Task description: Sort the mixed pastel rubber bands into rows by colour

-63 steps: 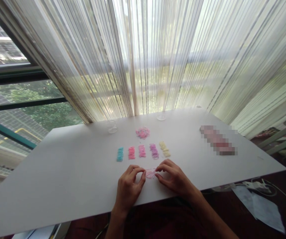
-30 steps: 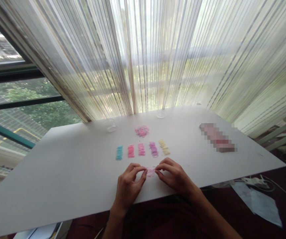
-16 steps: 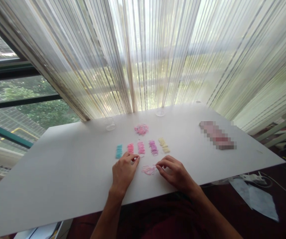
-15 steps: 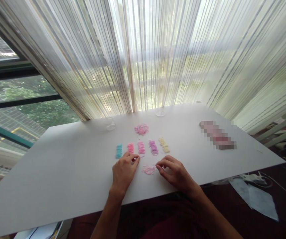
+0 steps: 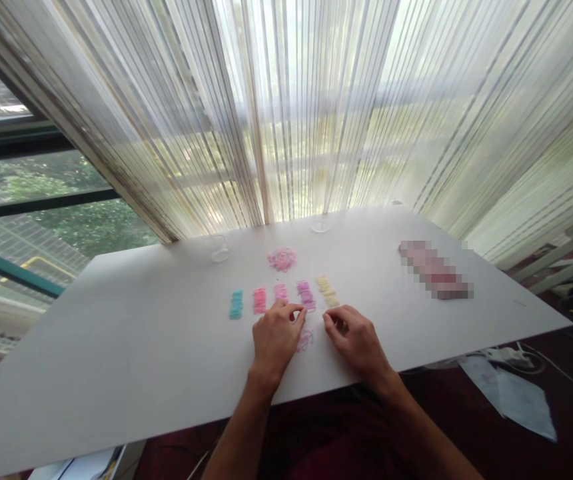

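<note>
Small thin bands, which look like elastic hair ties, lie on the white table [image 5: 156, 353] in a row of columns: a turquoise column [image 5: 236, 304], a bright pink column [image 5: 259, 300], a light pink column [image 5: 280, 292], a purple column [image 5: 305, 295] and a yellow column [image 5: 327, 291]. My left hand [image 5: 277, 333] is pinched just below the purple column and hides the lower end of the light pink one. It also partly covers a loose pale pink pile [image 5: 305, 341]. Right of that pile, below the yellow column, my right hand [image 5: 351, 337] is pinched. Anything between either hand's fingertips is too small to make out.
A mixed pink heap [image 5: 282, 259] of bands lies behind the columns. Farther back are a clear container [image 5: 219, 249] and a clear round lid [image 5: 320, 227]. A blurred-out pinkish object [image 5: 436, 270] lies on the right. Sheer curtains [image 5: 311, 133] hang along the back edge.
My left hand has moved right, from below the bright pink column to below the purple one, over part of the loose pile. My right hand has shifted slightly right and up, off the pile.
</note>
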Demonstrator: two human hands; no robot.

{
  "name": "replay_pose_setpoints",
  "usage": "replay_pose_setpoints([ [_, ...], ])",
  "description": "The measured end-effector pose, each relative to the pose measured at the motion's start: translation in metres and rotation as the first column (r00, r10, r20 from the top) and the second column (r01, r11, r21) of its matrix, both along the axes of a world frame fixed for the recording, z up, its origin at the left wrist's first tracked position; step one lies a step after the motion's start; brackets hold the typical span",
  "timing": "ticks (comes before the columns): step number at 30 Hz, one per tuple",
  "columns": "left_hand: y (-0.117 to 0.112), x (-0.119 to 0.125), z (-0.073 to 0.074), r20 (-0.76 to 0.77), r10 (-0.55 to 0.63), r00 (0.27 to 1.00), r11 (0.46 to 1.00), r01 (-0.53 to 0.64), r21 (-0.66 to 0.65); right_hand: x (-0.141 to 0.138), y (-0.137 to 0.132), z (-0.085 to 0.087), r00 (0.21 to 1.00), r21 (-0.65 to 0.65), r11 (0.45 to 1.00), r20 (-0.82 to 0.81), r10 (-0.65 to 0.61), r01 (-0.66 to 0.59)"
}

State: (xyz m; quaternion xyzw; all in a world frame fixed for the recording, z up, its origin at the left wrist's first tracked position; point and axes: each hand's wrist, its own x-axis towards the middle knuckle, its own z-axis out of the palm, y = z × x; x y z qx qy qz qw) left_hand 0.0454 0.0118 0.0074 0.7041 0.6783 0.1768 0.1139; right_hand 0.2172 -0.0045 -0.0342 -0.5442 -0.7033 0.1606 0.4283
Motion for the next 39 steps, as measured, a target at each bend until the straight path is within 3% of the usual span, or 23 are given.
replay_pose_setpoints([
  [7, 0.002, -0.002, -0.006, 0.009, -0.021, 1.000, 0.999, 0.021, 0.028, 0.001, 0.001, -0.002, 0.999, 0.018, 0.999, 0.022, 0.028, -0.028],
  [13, -0.013, -0.027, -0.008, 0.056, -0.019, 0.998, 0.993, 0.013, 0.115, 0.000, -0.001, -0.003, 0.994, 0.030, 0.997, 0.074, 0.076, -0.078],
  [17, -0.027, -0.048, -0.019, 0.106, -0.120, 0.987, 0.980, 0.101, 0.174, -0.003, -0.003, -0.002, 0.973, 0.034, 0.988, 0.178, 0.145, -0.154],
  [21, -0.037, -0.059, -0.030, 0.138, -0.128, 0.982, 0.973, 0.098, 0.207, -0.006, -0.001, -0.004, 0.955, 0.037, 0.990, 0.271, 0.123, -0.139],
  [29, -0.039, -0.058, -0.034, 0.110, -0.129, 0.986, 0.974, 0.105, 0.199, -0.006, 0.002, -0.008, 0.941, 0.035, 0.991, 0.319, 0.110, -0.128],
  [39, -0.039, -0.058, -0.033, 0.103, -0.151, 0.983, 0.972, 0.128, 0.197, -0.006, 0.000, -0.005, 0.958, 0.061, 0.988, 0.259, 0.120, -0.141],
])
